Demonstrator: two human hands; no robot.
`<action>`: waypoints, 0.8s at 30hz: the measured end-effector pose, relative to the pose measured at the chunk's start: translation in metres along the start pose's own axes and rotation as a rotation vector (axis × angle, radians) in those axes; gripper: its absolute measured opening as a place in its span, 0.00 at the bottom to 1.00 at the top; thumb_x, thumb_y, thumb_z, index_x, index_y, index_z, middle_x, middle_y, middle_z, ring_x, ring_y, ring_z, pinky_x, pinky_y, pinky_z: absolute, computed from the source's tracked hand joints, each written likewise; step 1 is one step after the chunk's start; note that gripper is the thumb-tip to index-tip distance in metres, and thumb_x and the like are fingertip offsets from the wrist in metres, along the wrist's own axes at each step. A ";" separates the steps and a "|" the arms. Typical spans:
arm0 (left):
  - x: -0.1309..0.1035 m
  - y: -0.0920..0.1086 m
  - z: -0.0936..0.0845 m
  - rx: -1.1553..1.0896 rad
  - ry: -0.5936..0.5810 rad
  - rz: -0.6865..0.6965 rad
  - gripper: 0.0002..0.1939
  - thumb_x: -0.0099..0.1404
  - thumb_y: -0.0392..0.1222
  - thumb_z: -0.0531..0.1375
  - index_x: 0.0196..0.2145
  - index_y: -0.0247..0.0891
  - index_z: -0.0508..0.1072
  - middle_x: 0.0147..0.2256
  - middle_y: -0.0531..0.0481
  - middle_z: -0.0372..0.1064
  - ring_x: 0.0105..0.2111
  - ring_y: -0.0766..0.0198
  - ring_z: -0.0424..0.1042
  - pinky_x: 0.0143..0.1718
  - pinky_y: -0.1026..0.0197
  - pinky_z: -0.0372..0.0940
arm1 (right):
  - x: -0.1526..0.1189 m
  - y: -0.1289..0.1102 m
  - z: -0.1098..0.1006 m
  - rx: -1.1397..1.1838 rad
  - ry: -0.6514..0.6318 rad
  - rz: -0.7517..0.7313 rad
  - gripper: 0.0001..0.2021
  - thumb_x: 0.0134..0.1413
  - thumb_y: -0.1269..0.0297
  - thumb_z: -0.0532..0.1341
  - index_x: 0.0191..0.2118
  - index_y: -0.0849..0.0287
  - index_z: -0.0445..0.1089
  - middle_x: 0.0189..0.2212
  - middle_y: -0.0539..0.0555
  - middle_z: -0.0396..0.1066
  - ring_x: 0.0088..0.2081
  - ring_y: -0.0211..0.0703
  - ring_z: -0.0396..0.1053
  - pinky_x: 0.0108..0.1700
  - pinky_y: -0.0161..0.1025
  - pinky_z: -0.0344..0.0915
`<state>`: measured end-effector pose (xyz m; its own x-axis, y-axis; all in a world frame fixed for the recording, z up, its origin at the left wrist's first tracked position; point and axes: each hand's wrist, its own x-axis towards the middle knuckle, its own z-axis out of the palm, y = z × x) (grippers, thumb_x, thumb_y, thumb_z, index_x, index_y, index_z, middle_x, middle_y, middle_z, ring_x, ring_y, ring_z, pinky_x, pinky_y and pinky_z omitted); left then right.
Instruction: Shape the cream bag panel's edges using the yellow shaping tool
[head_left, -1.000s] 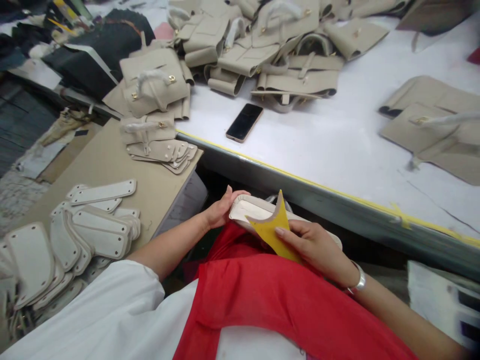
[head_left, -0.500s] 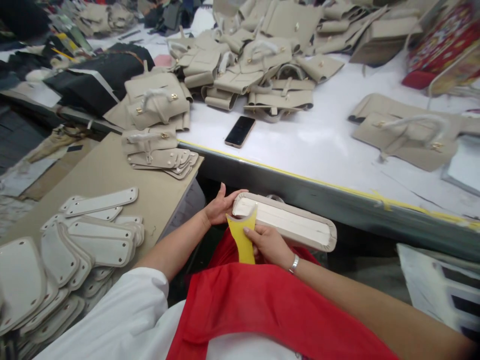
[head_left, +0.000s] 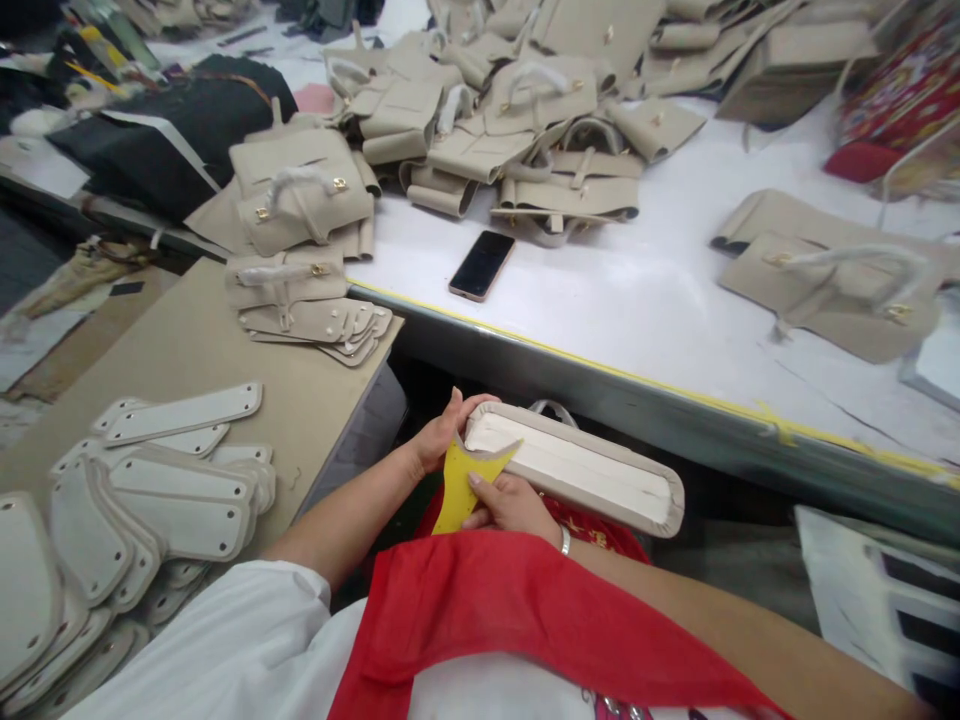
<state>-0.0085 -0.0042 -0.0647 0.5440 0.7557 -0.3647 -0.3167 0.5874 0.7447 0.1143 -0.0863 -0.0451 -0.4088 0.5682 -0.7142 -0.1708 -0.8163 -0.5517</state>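
Observation:
A beige handbag (head_left: 579, 468) rests across my lap, with a long pale, seamed panel framed by a rounded beige rim facing up. My left hand (head_left: 441, 432) grips its left end, thumb raised and fingers behind the rim. In my right hand (head_left: 516, 506) is a flat yellow scraper-like piece (head_left: 459, 488) with a concave curved top edge, pinched under the thumb. One pointed corner of the yellow piece lies over the bag's near left rim; whether it presses on it I cannot tell. Part of the bag's handle (head_left: 553, 411) shows behind it.
A white-topped table (head_left: 600, 290) with a yellow-taped edge runs ahead, bearing a phone (head_left: 481, 265), a heap of beige bag pieces (head_left: 517, 110) and a flat bag body (head_left: 832, 275). On the left, a board (head_left: 187, 340) carries stacked pale panels (head_left: 180, 500).
The yellow piece has tilted and shifted left, its corner swinging toward the bag's rim. My right hand moved left with it. My left hand stays at the bag's end. The view shifted slightly.

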 end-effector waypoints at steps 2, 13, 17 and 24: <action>0.003 0.000 0.003 0.047 0.051 0.000 0.36 0.57 0.70 0.45 0.49 0.40 0.66 0.43 0.48 0.69 0.42 0.58 0.68 0.44 0.60 0.61 | 0.005 0.005 -0.005 0.047 -0.052 -0.038 0.12 0.51 0.56 0.59 0.31 0.60 0.69 0.28 0.54 0.75 0.23 0.40 0.72 0.26 0.32 0.67; 0.016 0.000 0.016 0.461 0.251 0.049 0.34 0.61 0.66 0.40 0.44 0.37 0.70 0.34 0.49 0.71 0.34 0.63 0.67 0.37 0.64 0.61 | 0.002 0.005 -0.014 0.152 -0.016 -0.061 0.23 0.34 0.45 0.65 0.33 0.59 0.66 0.29 0.54 0.75 0.27 0.46 0.73 0.29 0.36 0.70; 0.016 0.004 0.018 0.736 0.361 0.072 0.34 0.61 0.65 0.41 0.40 0.34 0.72 0.30 0.47 0.70 0.32 0.60 0.67 0.33 0.63 0.59 | 0.001 0.005 -0.013 0.136 0.046 -0.023 0.15 0.43 0.52 0.62 0.31 0.59 0.67 0.23 0.52 0.74 0.22 0.43 0.72 0.27 0.35 0.70; 0.012 0.014 0.031 1.191 0.483 0.225 0.24 0.61 0.56 0.53 0.49 0.40 0.69 0.50 0.44 0.63 0.49 0.50 0.60 0.52 0.58 0.49 | 0.002 0.010 0.001 0.157 0.058 0.045 0.12 0.56 0.60 0.54 0.27 0.61 0.67 0.23 0.53 0.74 0.23 0.42 0.72 0.26 0.36 0.71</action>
<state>0.0178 0.0041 -0.0407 0.1581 0.9767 -0.1454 0.6503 0.0078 0.7597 0.1113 -0.0934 -0.0514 -0.3680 0.5318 -0.7627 -0.2931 -0.8448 -0.4476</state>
